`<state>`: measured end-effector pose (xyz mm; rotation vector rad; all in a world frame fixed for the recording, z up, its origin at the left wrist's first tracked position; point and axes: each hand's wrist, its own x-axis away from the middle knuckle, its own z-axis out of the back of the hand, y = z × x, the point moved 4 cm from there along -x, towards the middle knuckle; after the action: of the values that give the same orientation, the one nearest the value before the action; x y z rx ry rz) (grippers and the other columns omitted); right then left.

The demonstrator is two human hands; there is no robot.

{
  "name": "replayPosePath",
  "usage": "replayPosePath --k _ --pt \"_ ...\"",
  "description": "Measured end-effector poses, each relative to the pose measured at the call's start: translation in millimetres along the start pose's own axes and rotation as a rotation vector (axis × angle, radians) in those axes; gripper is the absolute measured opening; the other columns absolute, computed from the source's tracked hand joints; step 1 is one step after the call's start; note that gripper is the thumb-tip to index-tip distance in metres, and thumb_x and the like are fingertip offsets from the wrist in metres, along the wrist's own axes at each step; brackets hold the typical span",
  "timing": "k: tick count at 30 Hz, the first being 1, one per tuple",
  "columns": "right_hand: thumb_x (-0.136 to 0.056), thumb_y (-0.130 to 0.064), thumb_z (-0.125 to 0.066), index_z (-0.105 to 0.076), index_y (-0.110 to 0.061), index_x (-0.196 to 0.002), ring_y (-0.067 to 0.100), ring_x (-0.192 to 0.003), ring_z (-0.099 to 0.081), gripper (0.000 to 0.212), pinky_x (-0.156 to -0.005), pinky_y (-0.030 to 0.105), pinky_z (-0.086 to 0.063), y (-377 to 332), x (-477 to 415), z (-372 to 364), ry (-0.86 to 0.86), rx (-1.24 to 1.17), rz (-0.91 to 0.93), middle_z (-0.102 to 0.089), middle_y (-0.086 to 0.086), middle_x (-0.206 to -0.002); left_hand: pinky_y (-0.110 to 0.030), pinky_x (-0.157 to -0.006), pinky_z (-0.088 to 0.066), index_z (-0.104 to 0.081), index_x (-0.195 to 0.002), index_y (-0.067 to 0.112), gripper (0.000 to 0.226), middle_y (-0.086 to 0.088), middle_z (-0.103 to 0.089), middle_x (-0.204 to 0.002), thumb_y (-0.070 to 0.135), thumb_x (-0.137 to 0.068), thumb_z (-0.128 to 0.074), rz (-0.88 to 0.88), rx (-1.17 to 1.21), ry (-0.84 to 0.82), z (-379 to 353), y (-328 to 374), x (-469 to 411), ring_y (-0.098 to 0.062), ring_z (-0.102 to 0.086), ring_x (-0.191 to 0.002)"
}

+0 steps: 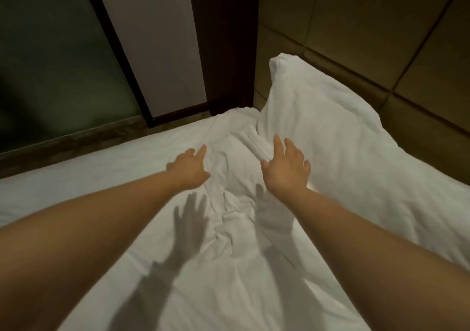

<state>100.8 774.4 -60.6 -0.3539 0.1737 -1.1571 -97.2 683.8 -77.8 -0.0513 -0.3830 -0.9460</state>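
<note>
A white bed sheet [229, 254] covers the mattress and is bunched into creases in the middle. A white pillow [343, 147] lies at the right, leaning against the headboard. Both my arms stretch forward over the sheet. My left hand [189, 169] hovers above the crumpled part with fingers spread, holding nothing. My right hand [286, 166] is also spread and empty, just left of the pillow's lower edge. Both hands cast shadows on the sheet below them.
A padded brown headboard [381, 38] fills the upper right. A dark door frame [223, 43] and a pale wall panel [157, 38] stand beyond the bed's far corner. A frosted glass panel [50, 63] and floor ledge [76, 140] run along the left.
</note>
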Motion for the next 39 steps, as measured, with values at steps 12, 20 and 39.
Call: replayPosePath --k 12,20,39 --pt "-0.099 -0.046 -0.037 -0.002 -0.028 -0.153 0.020 -0.147 -0.010 0.066 -0.117 0.046 -0.007 104.5 178.4 -33.7 -0.094 -0.079 -0.137 -0.006 -0.002 -0.161 -0.046 -0.112 -0.023 0.003 -0.151 0.033 0.078 -0.003 -0.004 -0.160 0.051 -0.094 -0.046 -0.331 -0.185 -0.122 -97.5 113.9 136.9 -0.026 -0.014 -0.145" --pt "-0.096 -0.058 -0.031 -0.005 -0.026 -0.153 0.018 -0.147 -0.008 0.070 -0.117 0.047 0.002 209.3 321.5 -85.1 -0.285 -0.080 -0.286 -0.014 -0.003 -0.160 -0.045 -0.113 -0.026 0.003 -0.151 0.033 0.093 -0.006 -0.004 -0.159 0.060 -0.085 -0.056 -0.570 -0.277 -0.381 -200.9 173.4 231.9 -0.028 -0.018 -0.143" --pt "-0.089 -0.033 -0.062 -0.017 -0.017 -0.151 0.032 -0.122 -0.049 0.078 -0.100 0.038 -0.043 356.2 452.5 -120.1 0.022 -1.346 -1.155 -0.047 0.009 -0.140 -0.027 -0.085 -0.037 -0.063 -0.101 0.008 0.024 -0.011 -0.062 -0.118 0.022 -0.098 -0.043 -0.588 -0.585 -0.325 -274.3 269.3 314.0 -0.027 -0.054 -0.110"
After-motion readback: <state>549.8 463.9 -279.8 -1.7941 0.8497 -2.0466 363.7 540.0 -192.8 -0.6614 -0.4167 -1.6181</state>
